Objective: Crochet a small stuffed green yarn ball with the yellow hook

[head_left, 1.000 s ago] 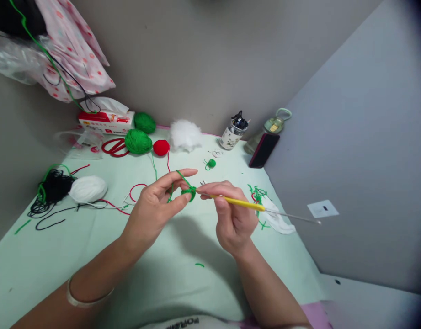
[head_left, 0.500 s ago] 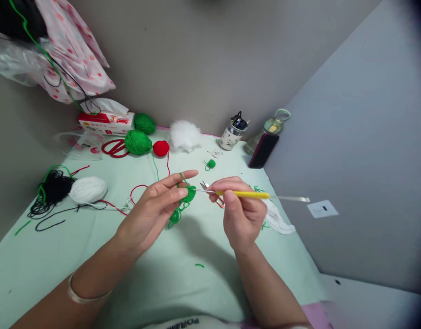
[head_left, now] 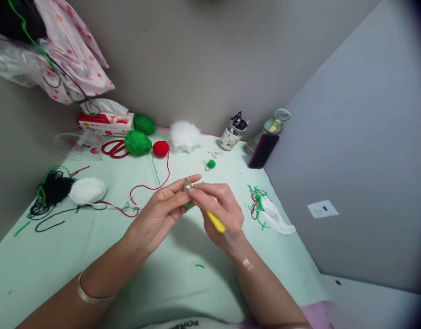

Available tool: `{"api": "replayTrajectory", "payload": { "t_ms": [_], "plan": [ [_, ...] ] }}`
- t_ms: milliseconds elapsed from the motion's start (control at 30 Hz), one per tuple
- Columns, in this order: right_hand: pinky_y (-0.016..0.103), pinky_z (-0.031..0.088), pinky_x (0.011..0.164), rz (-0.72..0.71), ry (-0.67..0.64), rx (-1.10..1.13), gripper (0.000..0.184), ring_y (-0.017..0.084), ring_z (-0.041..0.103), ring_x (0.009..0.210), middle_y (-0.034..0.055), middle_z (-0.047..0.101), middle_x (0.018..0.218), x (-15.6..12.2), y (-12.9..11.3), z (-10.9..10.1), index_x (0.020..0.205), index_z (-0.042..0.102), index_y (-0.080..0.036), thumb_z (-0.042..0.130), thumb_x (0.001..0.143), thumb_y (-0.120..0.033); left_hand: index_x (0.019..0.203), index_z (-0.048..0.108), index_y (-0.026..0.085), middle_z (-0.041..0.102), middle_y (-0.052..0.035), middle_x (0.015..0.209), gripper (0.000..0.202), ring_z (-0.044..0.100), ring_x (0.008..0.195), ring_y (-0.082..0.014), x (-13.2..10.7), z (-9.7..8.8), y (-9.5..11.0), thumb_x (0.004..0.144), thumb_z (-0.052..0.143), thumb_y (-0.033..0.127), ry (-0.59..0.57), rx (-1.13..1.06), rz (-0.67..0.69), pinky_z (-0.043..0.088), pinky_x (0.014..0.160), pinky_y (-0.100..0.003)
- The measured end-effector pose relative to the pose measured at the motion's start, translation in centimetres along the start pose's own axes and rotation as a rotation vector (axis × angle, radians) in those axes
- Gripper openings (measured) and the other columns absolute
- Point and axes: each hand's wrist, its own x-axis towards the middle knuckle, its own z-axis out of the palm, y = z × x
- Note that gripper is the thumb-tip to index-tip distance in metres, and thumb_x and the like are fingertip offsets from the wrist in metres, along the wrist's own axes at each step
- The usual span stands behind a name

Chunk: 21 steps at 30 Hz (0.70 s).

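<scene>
My left hand (head_left: 158, 210) pinches a small green crochet piece (head_left: 187, 205) above the pale green table (head_left: 93, 256), with green yarn running over its stretched forefinger. My right hand (head_left: 219, 208) grips a yellow-handled crochet hook (head_left: 217, 222), whose tip meets the green piece while the handle points back along my wrist. Both hands touch at the middle of the view. The green strand leads back to a green yarn ball (head_left: 138, 142) at the far side.
Far left lie black yarn (head_left: 52, 187), a white ball (head_left: 87, 189), red scissors (head_left: 114, 147) and a tissue box (head_left: 105, 122). A red ball (head_left: 161, 148), white stuffing (head_left: 185, 135), a jar (head_left: 231, 135), a phone (head_left: 263, 150) and yarn scraps (head_left: 257, 201) lie behind and right.
My right hand has swung the hook round: its handle pointed right before and now points back toward my wrist. The hands have closed together over the green piece.
</scene>
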Motion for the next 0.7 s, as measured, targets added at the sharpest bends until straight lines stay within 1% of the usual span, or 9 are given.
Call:
{"api": "replayTrajectory", "payload": {
  "t_ms": [100, 200, 267, 333, 433, 500, 600, 667, 700],
  "plan": [
    [0.036, 0.058, 0.071, 0.198, 0.084, 0.245, 0.029, 0.019, 0.069, 0.084, 0.0056, 0.075, 0.097, 0.7, 0.2, -0.5, 0.115, 0.073, -0.027, 0.058, 0.096, -0.011, 0.104, 0.081, 0.022, 0.072, -0.0046, 0.117, 0.021, 0.066, 0.099, -0.0169, 0.2, -0.1, 0.4, 0.085, 0.074, 0.021, -0.01, -0.085, -0.03, 0.053, 0.092, -0.027],
    [0.032, 0.054, 0.063, 0.454, 0.173, 0.535, 0.019, 0.016, 0.065, 0.071, 0.0041, 0.073, 0.088, 1.2, 0.3, -1.0, 0.1, 0.077, -0.024, 0.059, 0.098, -0.02, 0.102, 0.081, 0.023, 0.073, -0.0022, 0.114, 0.02, 0.068, 0.098, -0.0159, 0.1, -0.3, 0.8, 0.083, 0.076, 0.019, 0.054, -0.059, -0.019, 0.051, 0.096, -0.026],
    [0.031, 0.053, 0.061, 0.58, 0.158, 0.691, 0.017, 0.015, 0.063, 0.067, 0.0034, 0.072, 0.086, 1.3, 0.4, -0.9, 0.096, 0.077, -0.024, 0.06, 0.098, -0.027, 0.107, 0.08, 0.024, 0.074, -0.0016, 0.109, 0.024, 0.068, 0.1, -0.0167, -0.1, -0.3, 0.9, 0.083, 0.077, 0.022, 0.03, 0.0, -0.018, 0.05, 0.096, -0.026],
    [0.032, 0.054, 0.064, 0.619, 0.112, 0.721, 0.017, 0.016, 0.065, 0.072, 0.004, 0.073, 0.089, 1.2, 0.2, -0.6, 0.095, 0.078, -0.025, 0.063, 0.097, -0.031, 0.111, 0.078, 0.025, 0.075, -0.0018, 0.104, 0.028, 0.067, 0.101, -0.0173, -0.2, -0.2, 0.7, 0.083, 0.078, 0.025, -0.002, 0.076, 0.013, 0.049, 0.094, -0.026],
    [0.034, 0.054, 0.075, 0.566, 0.059, 0.617, 0.015, 0.02, 0.068, 0.087, 0.0046, 0.076, 0.094, 1.1, -0.1, 0.0, 0.099, 0.079, -0.027, 0.065, 0.096, -0.029, 0.111, 0.077, 0.026, 0.075, -0.0017, 0.101, 0.028, 0.064, 0.1, -0.0174, -0.3, 0.1, 0.5, 0.083, 0.078, 0.027, 0.003, 0.177, 0.086, 0.048, 0.089, -0.025],
    [0.034, 0.053, 0.078, 0.566, 0.046, 0.644, 0.016, 0.019, 0.067, 0.09, 0.0041, 0.077, 0.094, 1.2, -0.2, 0.0, 0.1, 0.08, -0.028, 0.064, 0.097, -0.027, 0.112, 0.077, 0.027, 0.075, -0.0018, 0.105, 0.027, 0.064, 0.103, -0.0182, -0.3, 0.2, 0.7, 0.085, 0.077, 0.028, -0.024, 0.242, 0.105, 0.048, 0.089, -0.026],
    [0.029, 0.053, 0.073, 0.657, 0.089, 0.883, 0.015, 0.016, 0.067, 0.083, 0.0024, 0.075, 0.09, 1.7, 0.1, -0.8, 0.095, 0.079, -0.027, 0.064, 0.097, -0.032, 0.106, 0.078, 0.027, 0.073, -0.0037, 0.116, 0.022, 0.063, 0.112, -0.0209, -0.5, -0.4, 2.0, 0.084, 0.077, 0.029, -0.107, 0.342, 0.111, 0.048, 0.094, -0.028],
    [0.026, 0.054, 0.069, 0.745, 0.146, 1.064, 0.015, 0.013, 0.066, 0.076, 0.0003, 0.073, 0.084, 2.2, 0.6, -1.8, 0.089, 0.077, -0.027, 0.067, 0.095, -0.037, 0.09, 0.078, 0.023, 0.071, -0.0054, 0.122, 0.01, 0.062, 0.114, -0.0226, -0.9, -1.3, 3.3, 0.081, 0.078, 0.028, -0.107, 0.36, 0.139, 0.051, 0.094, -0.028],
    [0.024, 0.054, 0.065, 0.783, 0.176, 1.149, 0.015, 0.012, 0.065, 0.072, -0.001, 0.071, 0.08, 2.5, 0.8, -2.5, 0.087, 0.075, -0.028, 0.069, 0.093, -0.04, 0.084, 0.077, 0.021, 0.071, -0.0067, 0.119, 0.008, 0.064, 0.11, -0.0224, -1.2, -1.9, 4.1, 0.082, 0.076, 0.028, -0.1, 0.327, 0.142, 0.054, 0.089, -0.027]
  ]
}}
